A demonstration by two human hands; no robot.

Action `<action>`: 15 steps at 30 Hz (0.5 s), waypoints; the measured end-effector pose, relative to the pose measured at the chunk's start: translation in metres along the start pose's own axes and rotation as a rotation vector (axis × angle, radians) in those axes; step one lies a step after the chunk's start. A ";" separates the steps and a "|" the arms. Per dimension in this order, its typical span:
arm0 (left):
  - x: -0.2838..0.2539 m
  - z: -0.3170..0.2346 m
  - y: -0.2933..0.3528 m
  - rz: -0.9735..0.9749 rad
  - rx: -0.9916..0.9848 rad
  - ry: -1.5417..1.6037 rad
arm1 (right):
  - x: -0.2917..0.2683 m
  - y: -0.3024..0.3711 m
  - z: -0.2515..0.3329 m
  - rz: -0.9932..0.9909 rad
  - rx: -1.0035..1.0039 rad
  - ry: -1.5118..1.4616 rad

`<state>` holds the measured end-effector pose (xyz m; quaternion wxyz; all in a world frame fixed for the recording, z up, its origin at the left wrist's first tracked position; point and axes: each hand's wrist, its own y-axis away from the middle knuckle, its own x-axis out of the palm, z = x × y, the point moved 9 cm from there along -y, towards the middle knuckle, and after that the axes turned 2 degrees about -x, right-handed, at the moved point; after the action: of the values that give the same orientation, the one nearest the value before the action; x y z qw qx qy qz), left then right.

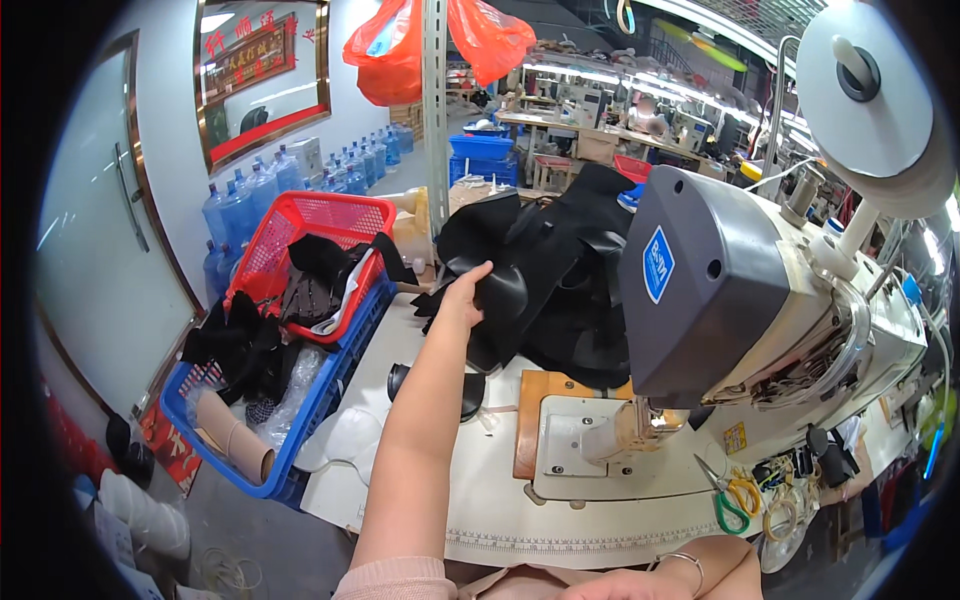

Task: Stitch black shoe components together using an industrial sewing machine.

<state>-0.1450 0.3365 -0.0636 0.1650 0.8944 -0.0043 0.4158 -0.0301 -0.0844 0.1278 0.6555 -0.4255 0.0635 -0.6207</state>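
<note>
My left arm stretches across the white sewing table (470, 455) to a heap of black sheet pieces (575, 250). My left hand (464, 298) is closed on a smooth, curved black piece (505, 292) at the near left of the heap; some of its fingers are hidden. At the lower edge, near my body, lies my right hand (640, 585), cut off by the picture so that its fingers barely show. A post-bed sewing machine (710, 290) with a dark grey cover stands right of the heap. Beside my left forearm rests a small black curved piece (472, 395).
Left of the table, a red basket (330, 208) sits on a blue crate (285, 485), both holding black scraps. A white face mask (345, 438) lies at the table's left edge. Green- and orange-handled scissors (732, 500) lie right. A metal post (435, 110) rises behind.
</note>
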 end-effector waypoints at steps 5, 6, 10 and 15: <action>0.041 -0.043 0.002 0.214 0.229 0.037 | 0.000 -0.006 -0.006 0.021 -0.012 0.069; 0.051 -0.045 0.002 0.226 0.095 0.016 | 0.000 -0.006 -0.006 0.020 -0.021 0.078; 0.062 -0.071 0.012 0.030 0.111 -0.071 | 0.004 -0.010 -0.006 0.026 -0.050 0.101; 0.122 -0.117 0.055 0.302 0.327 0.002 | 0.001 -0.002 -0.011 -0.132 0.058 -0.001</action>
<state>-0.1596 0.3347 0.1139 -0.0463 0.8981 -0.0708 0.4317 -0.0377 -0.0904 0.1228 0.6251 -0.4100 0.0170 -0.6640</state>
